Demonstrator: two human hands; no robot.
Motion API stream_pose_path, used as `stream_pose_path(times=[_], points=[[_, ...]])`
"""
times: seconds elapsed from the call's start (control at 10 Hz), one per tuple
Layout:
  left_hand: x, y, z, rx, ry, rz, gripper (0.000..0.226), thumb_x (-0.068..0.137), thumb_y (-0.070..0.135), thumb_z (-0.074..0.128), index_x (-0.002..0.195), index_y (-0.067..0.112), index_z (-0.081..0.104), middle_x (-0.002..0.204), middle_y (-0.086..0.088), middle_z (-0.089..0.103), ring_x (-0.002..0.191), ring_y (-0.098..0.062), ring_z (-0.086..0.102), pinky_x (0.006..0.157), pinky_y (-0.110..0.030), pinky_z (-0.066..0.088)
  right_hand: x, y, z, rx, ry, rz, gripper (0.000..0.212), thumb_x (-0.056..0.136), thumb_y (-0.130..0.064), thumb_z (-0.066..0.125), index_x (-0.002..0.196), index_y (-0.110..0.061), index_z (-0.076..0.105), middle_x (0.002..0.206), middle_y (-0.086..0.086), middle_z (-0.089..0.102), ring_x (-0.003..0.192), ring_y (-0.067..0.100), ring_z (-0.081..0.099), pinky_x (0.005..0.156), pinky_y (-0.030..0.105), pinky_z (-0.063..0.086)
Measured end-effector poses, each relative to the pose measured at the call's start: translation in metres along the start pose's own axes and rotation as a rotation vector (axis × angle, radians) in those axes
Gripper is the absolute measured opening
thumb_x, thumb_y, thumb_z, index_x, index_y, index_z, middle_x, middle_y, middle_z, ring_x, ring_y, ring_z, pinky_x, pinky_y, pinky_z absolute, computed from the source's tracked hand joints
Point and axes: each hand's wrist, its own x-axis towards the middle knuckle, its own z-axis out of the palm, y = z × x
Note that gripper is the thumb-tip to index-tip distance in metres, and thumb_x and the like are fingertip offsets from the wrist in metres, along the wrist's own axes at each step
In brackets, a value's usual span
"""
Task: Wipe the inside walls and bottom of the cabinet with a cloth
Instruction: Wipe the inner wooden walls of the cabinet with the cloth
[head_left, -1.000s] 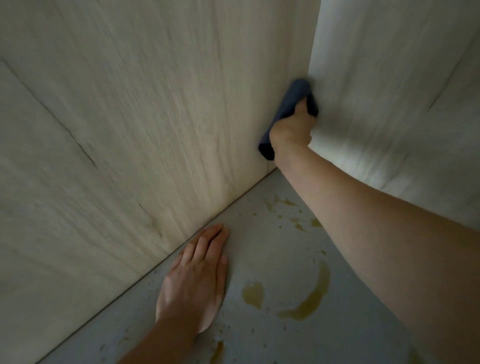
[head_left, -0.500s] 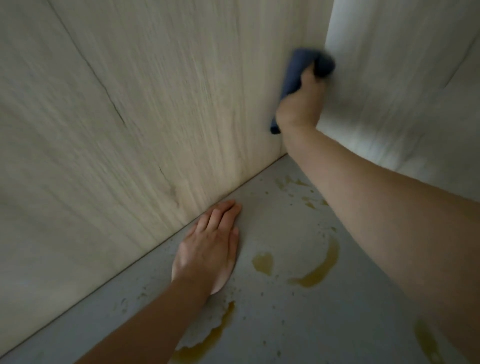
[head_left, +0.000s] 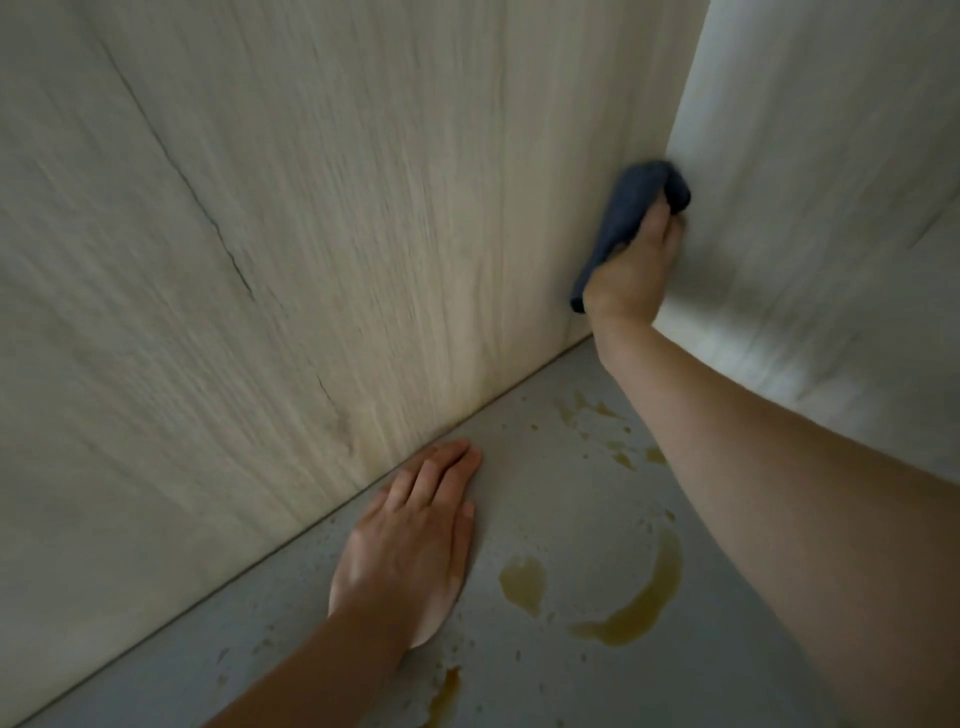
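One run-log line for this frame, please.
right hand grips blue cloth at wall corner | left hand flat on cabinet bottom | brown stains unwiped

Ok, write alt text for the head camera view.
A person's right hand grips a dark blue cloth against the cabinet's inner corner, where two pale wood-grain walls meet. The left hand rests flat on the grey cabinet bottom, beside yellowish-brown stains.
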Motion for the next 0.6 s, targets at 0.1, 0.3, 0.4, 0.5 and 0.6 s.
stream_pose_path(times=[0.1,0.3,0.4,0.5,0.6], points=[[0.000,0.000,0.000,0.006,-0.010,0.003,0.047,0.098,0.037,0.022,0.138,0.024,0.042,0.135,0.010,0.047,0.124,-0.007,0.046,0.104,-0.023,0.033,-0.018,-0.005,0.000,0.084,-0.080,0.165,0.069,0.086,0.000,0.043,0.149,-0.017,0.019,0.151,0.012,0.021,0.126,0.034,0.040,0.087,0.030,0.036],[0.000,0.001,-0.002,0.036,-0.022,-0.006,0.053,0.098,0.042,0.009,0.144,0.028,0.032,0.142,0.013,0.039,0.130,-0.006,0.038,0.107,-0.021,0.024,-0.063,-0.031,0.010,0.194,-0.051,0.141,0.061,0.087,0.001,0.052,0.142,-0.015,0.030,0.143,0.012,0.030,0.123,0.034,0.040,0.098,0.034,0.032],[0.000,-0.001,-0.001,0.013,0.010,0.040,0.061,0.092,0.045,-0.002,0.147,0.031,0.021,0.148,0.015,0.027,0.137,-0.004,0.025,0.110,-0.019,0.013,-0.049,-0.015,0.008,0.108,-0.052,0.156,0.051,0.097,-0.012,0.045,0.144,-0.015,0.027,0.148,0.009,0.028,0.129,0.027,0.037,0.096,0.023,0.027],[0.000,-0.003,0.000,0.020,0.051,0.047,0.062,0.090,0.045,-0.006,0.148,0.033,0.012,0.150,0.016,0.019,0.138,-0.002,0.018,0.111,-0.017,0.008,-0.027,0.012,0.004,0.019,-0.229,0.284,0.047,0.099,-0.014,0.038,0.144,-0.007,0.024,0.144,0.015,0.037,0.127,0.028,0.042,0.093,0.026,0.035],[-0.001,-0.002,0.002,-0.012,0.052,0.048,0.050,0.099,0.041,0.002,0.148,0.033,0.008,0.151,0.017,0.014,0.138,-0.003,0.015,0.113,-0.019,0.009,-0.027,0.022,0.005,0.149,-0.367,0.394,0.058,0.095,-0.005,0.039,0.146,-0.007,0.014,0.145,0.019,0.031,0.127,0.033,0.041,0.100,0.038,0.039]])
